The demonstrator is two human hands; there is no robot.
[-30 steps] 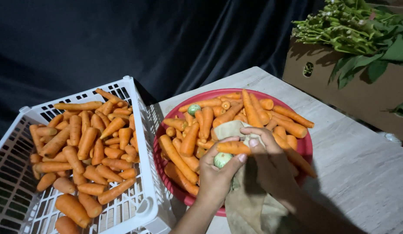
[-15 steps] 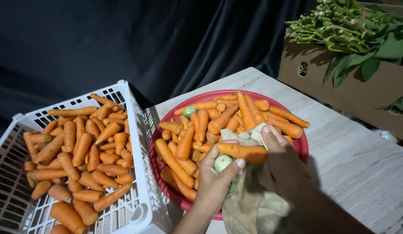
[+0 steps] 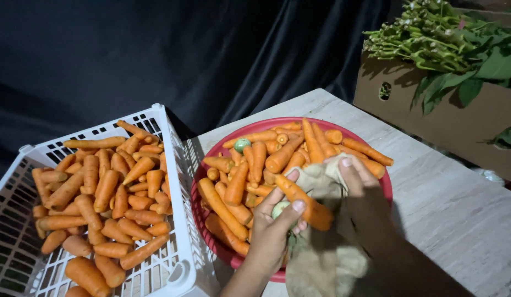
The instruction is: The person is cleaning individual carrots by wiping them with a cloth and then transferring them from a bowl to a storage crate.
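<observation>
At six o'clock of the red bowl, the left hand gripped a carrot while the right hand pinched a cloth against it (bowl and white crate both held many carrots).

Light strong and direct from camera side, falls on red basin and its surroundings. Carrots in basin look saturated orange, small shine on their skin. White crate left of basin nearly overexposed at near rim. Black curtain behind basin stays dark, only soft folds visible. Marble table right of basin evenly lit. Right hand over basin mostly dark, in shade. Cardboard box far right of basin dimmer. Focus sharp at basin; slight softness at bottom edge, below basin.
</observation>
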